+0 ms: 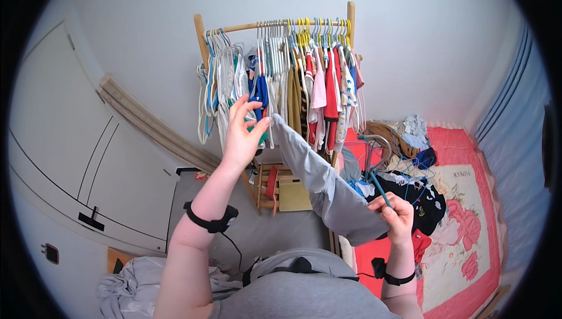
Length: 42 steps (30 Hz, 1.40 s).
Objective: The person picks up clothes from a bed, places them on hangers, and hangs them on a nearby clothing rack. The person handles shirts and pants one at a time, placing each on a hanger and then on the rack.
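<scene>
A light grey garment [328, 193] stretches diagonally between my two hands, narrow at its upper left end and wider at the lower right. My left hand [241, 131] meets the narrow end at the tips of thumb and forefinger, the other fingers spread apart. At the wide end, my right hand [398, 216] has its fingers closed round the cloth's edge. A teal rod [380, 188] sticks up from the same hand; whether it belongs to a hanger I cannot tell. Dark straps circle both my forearms.
Ahead stands a wooden rack [240, 26], full of clothes and hangers. A wooden stool-like piece [295, 195] sits beneath. On the right, a red floral blanket [451, 143] bears a clothes pile [404, 184]. Grey cloth [132, 287] lies at lower left, near a white door [70, 125].
</scene>
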Tool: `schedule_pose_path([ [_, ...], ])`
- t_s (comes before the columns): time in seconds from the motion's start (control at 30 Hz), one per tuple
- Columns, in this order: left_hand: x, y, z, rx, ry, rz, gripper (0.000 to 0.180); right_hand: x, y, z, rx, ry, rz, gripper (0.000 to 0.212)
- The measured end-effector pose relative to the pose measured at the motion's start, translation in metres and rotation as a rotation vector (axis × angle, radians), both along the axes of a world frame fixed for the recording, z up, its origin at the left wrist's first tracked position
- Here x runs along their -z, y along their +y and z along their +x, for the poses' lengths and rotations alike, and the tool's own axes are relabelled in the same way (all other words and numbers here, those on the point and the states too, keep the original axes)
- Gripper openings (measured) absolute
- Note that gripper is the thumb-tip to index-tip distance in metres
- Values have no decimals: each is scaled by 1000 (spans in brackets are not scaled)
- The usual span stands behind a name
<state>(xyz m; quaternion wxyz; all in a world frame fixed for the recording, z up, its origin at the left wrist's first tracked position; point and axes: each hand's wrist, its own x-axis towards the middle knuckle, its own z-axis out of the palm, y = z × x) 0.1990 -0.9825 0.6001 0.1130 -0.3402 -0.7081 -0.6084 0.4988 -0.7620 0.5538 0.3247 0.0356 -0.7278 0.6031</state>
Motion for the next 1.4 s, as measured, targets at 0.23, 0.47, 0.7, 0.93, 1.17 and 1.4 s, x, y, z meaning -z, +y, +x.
schedule_pose_path([
  [0.23, 16, -4, 86, 387, 43, -162, 25, 4, -52, -57, -88, -68, 59, 24],
  [0.47, 24, -23, 77, 537, -498, -127, 32, 6, -102, -123, -175, -105, 409, 21],
  [0.7, 34, -74, 28, 454, -458, -51, 24, -13, -105, -182, -469, -101, 610, 20],
  [0.93, 23, -102, 15, 365, -592, -78, 25, -24, -71, -307, 48, -5, 950, 12],
  [1.17, 7, -104, 8, 379, -652, -44, 30, -49, -54, -459, 190, -22, 1757, 20],
  [1.4, 8, -97, 2, 279, -656, -21, 33, -37, -74, -552, 11, -525, 2124, 32],
])
